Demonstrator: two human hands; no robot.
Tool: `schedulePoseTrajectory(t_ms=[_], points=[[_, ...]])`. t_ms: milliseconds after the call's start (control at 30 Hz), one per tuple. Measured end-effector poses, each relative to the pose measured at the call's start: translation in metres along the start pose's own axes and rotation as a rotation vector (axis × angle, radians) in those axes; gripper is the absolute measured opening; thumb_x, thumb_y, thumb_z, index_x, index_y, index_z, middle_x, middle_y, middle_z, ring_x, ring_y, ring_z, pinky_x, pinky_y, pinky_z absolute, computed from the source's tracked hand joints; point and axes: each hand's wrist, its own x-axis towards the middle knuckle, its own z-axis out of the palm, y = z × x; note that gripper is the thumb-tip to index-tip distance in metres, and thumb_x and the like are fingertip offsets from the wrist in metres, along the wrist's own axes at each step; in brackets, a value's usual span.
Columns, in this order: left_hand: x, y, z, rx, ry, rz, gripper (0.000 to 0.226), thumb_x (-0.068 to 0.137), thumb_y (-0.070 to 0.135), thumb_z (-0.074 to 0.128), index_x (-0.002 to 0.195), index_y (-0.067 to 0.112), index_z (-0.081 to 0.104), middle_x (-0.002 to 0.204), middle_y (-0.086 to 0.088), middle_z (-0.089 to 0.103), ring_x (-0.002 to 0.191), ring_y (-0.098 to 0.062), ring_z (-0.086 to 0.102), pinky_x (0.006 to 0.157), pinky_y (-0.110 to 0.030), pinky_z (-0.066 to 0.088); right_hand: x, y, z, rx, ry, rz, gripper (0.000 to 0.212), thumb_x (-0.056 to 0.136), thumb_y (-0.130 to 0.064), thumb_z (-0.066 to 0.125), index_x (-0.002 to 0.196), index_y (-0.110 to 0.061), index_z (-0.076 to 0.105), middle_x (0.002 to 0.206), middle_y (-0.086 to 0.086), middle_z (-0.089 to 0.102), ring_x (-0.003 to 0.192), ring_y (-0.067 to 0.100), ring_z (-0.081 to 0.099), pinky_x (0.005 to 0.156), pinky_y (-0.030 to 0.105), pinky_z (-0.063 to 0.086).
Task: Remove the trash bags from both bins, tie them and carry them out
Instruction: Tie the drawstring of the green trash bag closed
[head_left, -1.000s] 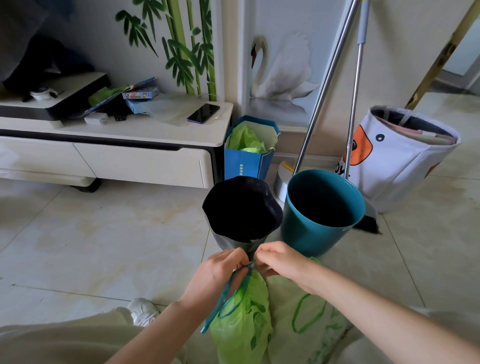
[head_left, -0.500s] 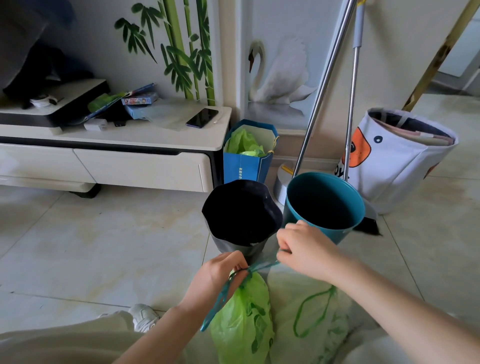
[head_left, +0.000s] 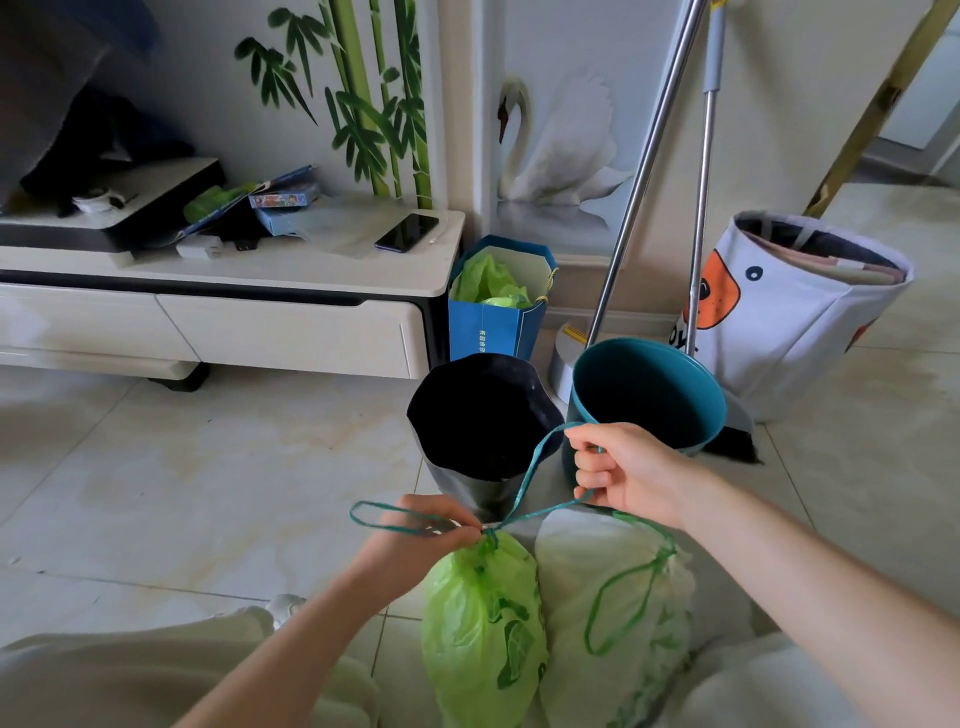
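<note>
A bright green trash bag (head_left: 480, 618) lies on the floor in front of me, its neck gathered by a teal drawstring (head_left: 527, 486). My left hand (head_left: 415, 540) pinches one loop of that drawstring at the neck. My right hand (head_left: 621, 473) grips the other loop, pulled taut up and to the right. A pale white-green trash bag (head_left: 613, 587) with a green drawstring lies right beside it, touched by neither hand. Behind them stand a grey bin with a dark inside (head_left: 467, 483) and a teal bin (head_left: 691, 384), both without bags.
A blue paper bag (head_left: 493, 332) holding green plastic stands against a low white cabinet (head_left: 291, 332). Two metal poles (head_left: 701, 208) lean on the wall behind the teal bin. A white fabric basket with a duck face (head_left: 789, 332) sits at right. A phone (head_left: 407, 232) lies on the cabinet.
My hands have drawn apart: the right one rose up and right with its loop, and the drawstring now stretches tight from the green bag's neck.
</note>
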Motion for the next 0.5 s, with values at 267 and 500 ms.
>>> schedulePoseTrajectory(t_ms=[267,500], points=[[-0.015,-0.019,-0.015,0.167,0.027,-0.19,0.008,0.079,0.012,0.07,0.071,0.011,0.072,0.062,0.001,0.065,0.06,-0.009,0.055,0.058,-0.018,0.043,0.008,0.016,-0.016,-0.184,0.335,0.111,0.023,0.088,-0.007,0.052,0.068,-0.014,0.042,0.038,-0.006,0.024,0.037,0.011,0.02,0.058,0.029,0.049],[-0.017,-0.019,-0.041,0.129,0.101,-0.266,0.003,0.061,0.031,0.07,0.063,0.03,0.071,0.055,0.001,0.068,0.058,-0.017,0.062,0.062,-0.033,0.052,-0.003,0.01,-0.015,-0.108,0.315,0.072,0.024,0.088,-0.009,0.055,0.067,-0.014,0.045,0.045,-0.002,0.035,0.048,0.015,0.03,0.064,0.034,0.049]])
